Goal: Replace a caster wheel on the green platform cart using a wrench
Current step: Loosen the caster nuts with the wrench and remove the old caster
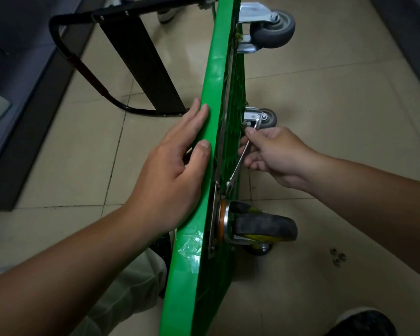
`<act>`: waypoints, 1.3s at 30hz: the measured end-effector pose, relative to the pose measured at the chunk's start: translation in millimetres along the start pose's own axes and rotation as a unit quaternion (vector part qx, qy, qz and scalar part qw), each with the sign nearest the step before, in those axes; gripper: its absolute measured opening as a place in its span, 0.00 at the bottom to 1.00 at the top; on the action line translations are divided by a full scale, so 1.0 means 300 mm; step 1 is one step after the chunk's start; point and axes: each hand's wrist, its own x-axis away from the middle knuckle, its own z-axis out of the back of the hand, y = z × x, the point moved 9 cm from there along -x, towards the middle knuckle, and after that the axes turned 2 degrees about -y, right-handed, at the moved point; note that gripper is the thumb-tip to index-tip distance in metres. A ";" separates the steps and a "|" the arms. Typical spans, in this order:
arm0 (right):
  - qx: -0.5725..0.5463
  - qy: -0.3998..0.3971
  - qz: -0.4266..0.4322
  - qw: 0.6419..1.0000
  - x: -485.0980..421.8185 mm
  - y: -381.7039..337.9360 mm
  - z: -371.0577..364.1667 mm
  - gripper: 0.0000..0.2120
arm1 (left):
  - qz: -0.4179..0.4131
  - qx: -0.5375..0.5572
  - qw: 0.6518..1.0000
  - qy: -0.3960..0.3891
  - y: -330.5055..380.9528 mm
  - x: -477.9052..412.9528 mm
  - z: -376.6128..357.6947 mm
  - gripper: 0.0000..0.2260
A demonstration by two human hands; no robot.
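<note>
Beige tile floor (325,93); green plastic platform cart (218,76) on edge, L hand (172,170) flat, fingers straight. R hand (274,151) grips slim silver wrench (238,166) at small grey caster wheel (269,117). Loose nuts (337,257) aside: prob. mid-swap.

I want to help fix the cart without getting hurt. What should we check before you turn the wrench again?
1. Cart held steady on its side: the left hand presses flat on the green platform cart. Ok.
2. Firm grip on the tool: the right hand curls round the wrench. Ok.
3. Wrench head seated on the fastener by the small caster wheel: too small to see. Cannot tell.
4. Left fingers out of the wrench's swing: they lie on the deck's other face. Ok.
5. Loose nuts kept together: they lie in a cluster on the floor. Ok.
</note>
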 end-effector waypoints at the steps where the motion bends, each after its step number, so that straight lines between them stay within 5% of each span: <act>1: -0.002 -0.007 -0.025 1.000 -0.005 0.022 -0.017 0.14 | -0.001 -0.001 1.000 0.000 0.001 0.000 0.000 0.26; 7: -0.028 -0.021 -0.116 0.993 -0.021 0.117 -0.075 0.16 | -0.003 0.009 1.000 0.002 0.003 0.002 -0.002 0.26; 15: -0.023 -0.049 -0.097 0.994 -0.049 0.130 -0.099 0.13 | -0.003 0.009 1.000 0.003 0.002 0.003 -0.002 0.25; 23: 0.064 -0.069 0.088 0.992 -0.009 -0.017 -0.095 0.15 | -0.003 0.005 1.000 0.004 0.000 0.001 -0.001 0.25; 29: 0.157 -0.128 0.330 0.922 0.207 -0.204 -0.135 0.05 | -0.004 0.014 1.000 0.000 -0.004 -0.001 -0.002 0.25; 39: 0.134 -0.089 0.370 0.915 0.262 -0.175 -0.089 0.08 | -0.009 -0.004 1.000 0.001 -0.002 -0.001 -0.003 0.25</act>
